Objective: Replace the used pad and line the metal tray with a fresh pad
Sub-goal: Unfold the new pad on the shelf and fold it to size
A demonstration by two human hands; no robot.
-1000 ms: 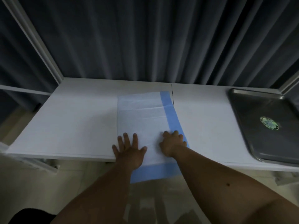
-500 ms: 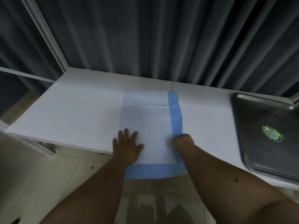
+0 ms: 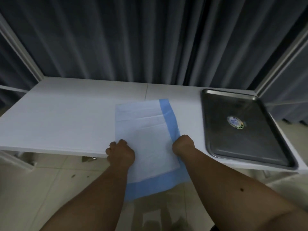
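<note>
Both hands clutch the white, blue-bordered absorbent pad, left hand and right hand at its side edges; it overhangs the white desk beside the bare steel tray. Best lifted level, edges taut, then centred over that tray.

Dim room: white table before dark pleated curtains, pale tiled floor
</note>
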